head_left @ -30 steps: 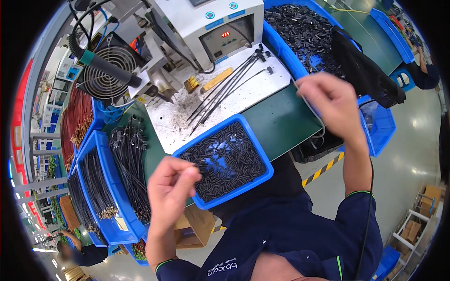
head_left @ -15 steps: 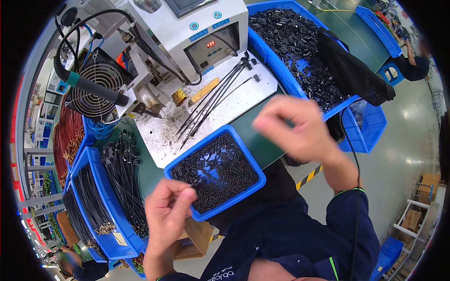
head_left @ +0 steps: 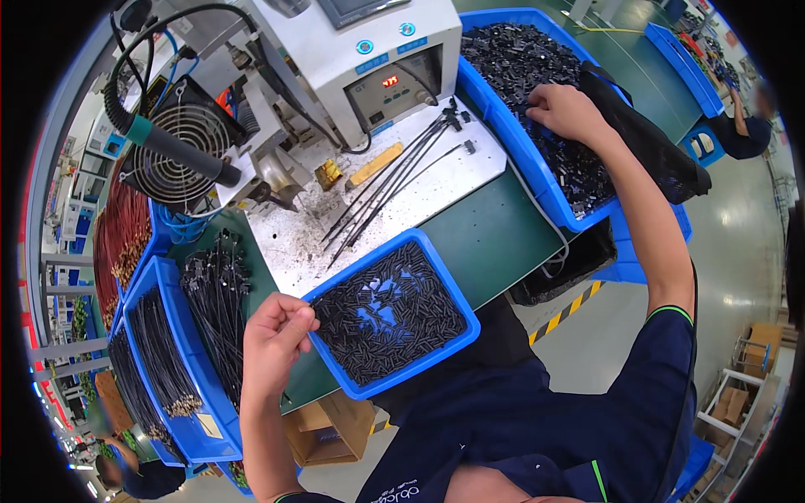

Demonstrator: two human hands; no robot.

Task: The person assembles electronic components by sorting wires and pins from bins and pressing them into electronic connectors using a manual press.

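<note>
Many black pieces (head_left: 516, 63) lie, axes mixed, at my nearer right hand (head_left: 570, 113), fingers curled, rightward beyond the small tray (head_left: 419, 366); left hand (head_left: 275, 339) pinched beside it (I can't tell whether either grips).

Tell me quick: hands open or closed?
Left hand: pinched closed; can't tell if holding anything.
Right hand: curled over black pieces; can't tell whether it's closed or holding any.
</note>
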